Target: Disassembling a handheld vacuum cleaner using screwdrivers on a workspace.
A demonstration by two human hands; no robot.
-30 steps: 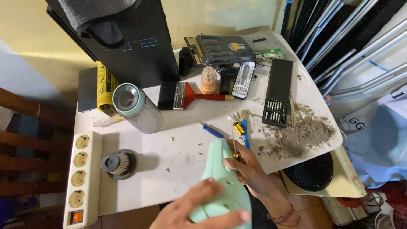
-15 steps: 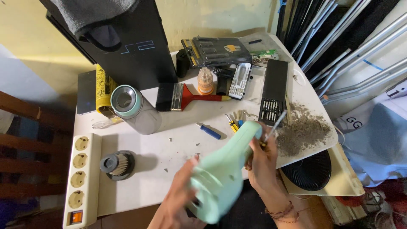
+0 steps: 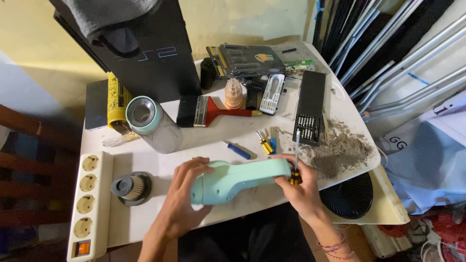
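With your left hand clasping the mint-green handheld vacuum body just above the worktop, near the dust pile, steady its end while your right hand grips the yellow-handled screwdriver upright.

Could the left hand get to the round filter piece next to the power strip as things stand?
Probably yes. The left hand grips the mint green housing, and the round filter sits on the white table just to its left with nothing between them. It would have to let go of the housing first.
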